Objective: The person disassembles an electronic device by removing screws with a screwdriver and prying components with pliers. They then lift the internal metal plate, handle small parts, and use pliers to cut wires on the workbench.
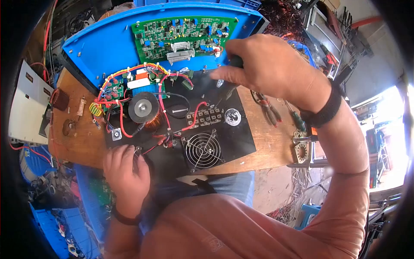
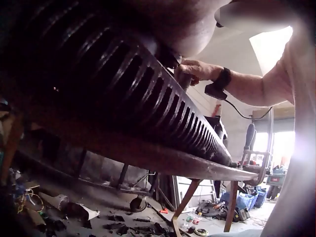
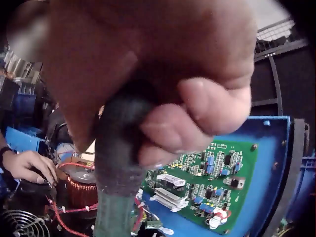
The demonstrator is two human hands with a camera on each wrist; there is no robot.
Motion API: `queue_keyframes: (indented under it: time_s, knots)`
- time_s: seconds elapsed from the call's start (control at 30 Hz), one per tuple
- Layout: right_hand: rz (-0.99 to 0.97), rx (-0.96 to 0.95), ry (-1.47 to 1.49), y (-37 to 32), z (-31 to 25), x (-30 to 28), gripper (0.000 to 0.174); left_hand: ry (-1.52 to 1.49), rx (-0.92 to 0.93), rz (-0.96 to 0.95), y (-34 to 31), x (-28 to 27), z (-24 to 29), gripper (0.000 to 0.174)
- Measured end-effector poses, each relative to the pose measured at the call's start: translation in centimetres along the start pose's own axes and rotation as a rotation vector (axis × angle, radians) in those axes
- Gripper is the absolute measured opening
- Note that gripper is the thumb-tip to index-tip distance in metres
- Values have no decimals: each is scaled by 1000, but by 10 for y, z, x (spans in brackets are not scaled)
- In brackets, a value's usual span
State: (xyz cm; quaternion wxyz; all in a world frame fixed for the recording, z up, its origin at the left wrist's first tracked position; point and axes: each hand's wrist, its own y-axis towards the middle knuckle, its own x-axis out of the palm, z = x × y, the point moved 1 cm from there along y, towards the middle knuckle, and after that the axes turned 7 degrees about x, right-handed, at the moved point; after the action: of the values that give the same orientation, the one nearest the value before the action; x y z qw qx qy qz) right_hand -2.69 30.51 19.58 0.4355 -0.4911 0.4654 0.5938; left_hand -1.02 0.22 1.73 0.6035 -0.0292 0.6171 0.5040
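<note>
My right hand grips the handle of a screwdriver, black above and green below, its fingers curled round it. It is above the black chassis panel, near the right end of an upright green circuit board. The screwdriver's tip is hidden. My left hand rests on the panel's near left edge with its fingers loosely bent. A copper-wound toroidal coil, a terminal block and a fan grille lie between the hands. The chassis side shows a row of vent slots.
The green board is fixed to a blue panel standing at the back. Red-handled pliers and another screwdriver lie on the wooden table at right. Bundled wires run over a smaller board. A white box stands left.
</note>
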Motion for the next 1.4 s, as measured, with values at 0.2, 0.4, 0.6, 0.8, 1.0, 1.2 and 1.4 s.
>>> queue_keyframes:
  time_s: [0.2, 0.4, 0.6, 0.8, 1.0, 1.2, 1.4]
  knots:
    - [70, -282, 228, -4, 7, 7, 25, 13, 13, 24, 0, 0, 1, 23]
    - [54, -24, -68, -7, -5, 5, 34, 1, 8, 36, -1, 1, 0, 22]
    - [182, 44, -1, -13, -8, 10, 38, 10, 14, 42, -2, 2, 0, 21]
    - [62, -141, 103, -10, -4, 4, 40, 6, 9, 44, -1, 2, 0, 21]
    - [-212, 159, -111, -14, -24, -14, 39, 42, 17, 44, -6, 7, -2, 21]
    - [37, 139, 46, -22, -24, 0, 40, 35, -14, 3, -7, 5, -1, 22]
    - [345, 46, 102, -24, -11, 18, 43, 72, -8, 22, -7, 6, 0, 20]
